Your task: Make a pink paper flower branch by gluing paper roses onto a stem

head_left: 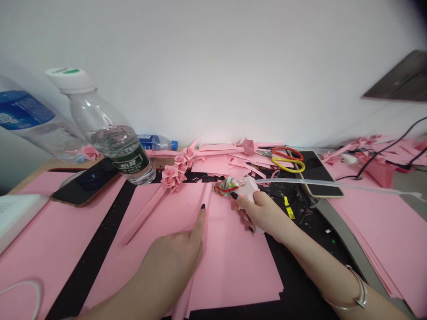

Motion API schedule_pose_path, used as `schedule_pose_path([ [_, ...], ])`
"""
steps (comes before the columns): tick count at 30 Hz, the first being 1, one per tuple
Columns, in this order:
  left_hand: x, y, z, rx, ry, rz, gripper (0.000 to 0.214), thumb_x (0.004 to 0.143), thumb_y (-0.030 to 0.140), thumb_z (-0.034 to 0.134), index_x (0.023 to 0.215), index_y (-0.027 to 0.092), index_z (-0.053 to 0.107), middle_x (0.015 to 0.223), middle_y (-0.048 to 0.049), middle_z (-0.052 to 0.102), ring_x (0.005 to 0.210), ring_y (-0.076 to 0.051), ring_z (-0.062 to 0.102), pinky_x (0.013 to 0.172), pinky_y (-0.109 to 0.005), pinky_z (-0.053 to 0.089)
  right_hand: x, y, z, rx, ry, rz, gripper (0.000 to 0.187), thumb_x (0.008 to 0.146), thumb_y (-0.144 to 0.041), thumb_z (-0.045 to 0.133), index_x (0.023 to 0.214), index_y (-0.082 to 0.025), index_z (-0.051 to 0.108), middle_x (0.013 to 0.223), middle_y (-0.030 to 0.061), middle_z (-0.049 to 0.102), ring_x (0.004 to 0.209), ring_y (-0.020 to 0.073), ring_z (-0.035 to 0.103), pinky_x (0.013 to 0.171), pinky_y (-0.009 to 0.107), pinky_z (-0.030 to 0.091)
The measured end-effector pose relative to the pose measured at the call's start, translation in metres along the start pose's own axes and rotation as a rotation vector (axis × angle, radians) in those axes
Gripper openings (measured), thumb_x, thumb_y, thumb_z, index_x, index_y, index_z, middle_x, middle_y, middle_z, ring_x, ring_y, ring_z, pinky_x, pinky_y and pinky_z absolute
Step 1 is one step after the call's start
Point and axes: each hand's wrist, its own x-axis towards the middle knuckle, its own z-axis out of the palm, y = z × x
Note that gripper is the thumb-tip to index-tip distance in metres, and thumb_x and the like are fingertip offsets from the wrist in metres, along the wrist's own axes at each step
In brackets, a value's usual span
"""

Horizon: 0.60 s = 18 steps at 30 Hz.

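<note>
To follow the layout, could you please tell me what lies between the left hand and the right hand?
In the head view, a pink paper sheet lies between the left hand and the right hand, which grips a pale pink hot glue gun.

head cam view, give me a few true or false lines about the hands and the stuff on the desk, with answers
The right hand holds a pale glue gun. True.

The left hand grips the water bottle. False: it rests on the pink paper.

A silver bangle is on the right arm. True.

The phone right of the hands stands upright. False: it lies flat.

Pink paper roses lie beyond the hands. True.
</note>
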Motion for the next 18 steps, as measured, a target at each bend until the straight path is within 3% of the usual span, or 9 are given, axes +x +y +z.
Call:
schedule_pose_path([
  [5,0.0,-0.002,0.006,-0.015,0.017,-0.005,0.081,0.079,-0.006,0.041,0.156,0.012,0.026,0.078,-0.0105,0.075,0.07,-0.028,0.075,0.06,-0.034,0.057,-0.003,-0.003,0.0,-0.048,0.012,0.025,0.036,0.089,-0.032,0.055,0.055,-0.019,0.055,0.042,-0.0029,0.053,0.036,0.0109,0.054,0.039,0.021,0.043],
  [10,0.0,-0.002,0.009,-0.019,0.023,-0.026,0.085,0.077,-0.006,0.041,0.158,0.011,0.021,0.077,-0.0097,0.075,0.07,-0.026,0.075,0.06,-0.032,0.055,-0.007,-0.003,0.0,-0.064,0.006,0.026,0.04,0.089,-0.034,0.055,0.051,-0.021,0.049,0.038,-0.0022,0.053,0.036,0.0116,0.055,0.041,0.021,0.043],
  [18,-0.001,-0.002,0.005,-0.02,-0.002,-0.018,0.079,0.084,0.001,0.044,0.158,0.014,0.021,0.086,-0.0135,0.076,0.075,-0.026,0.075,0.063,-0.031,0.055,-0.012,0.006,0.002,-0.046,-0.047,0.026,0.038,0.09,-0.033,0.052,0.054,-0.02,0.053,0.037,-0.0039,0.054,0.033,0.0107,0.054,0.04,0.02,0.044],
])
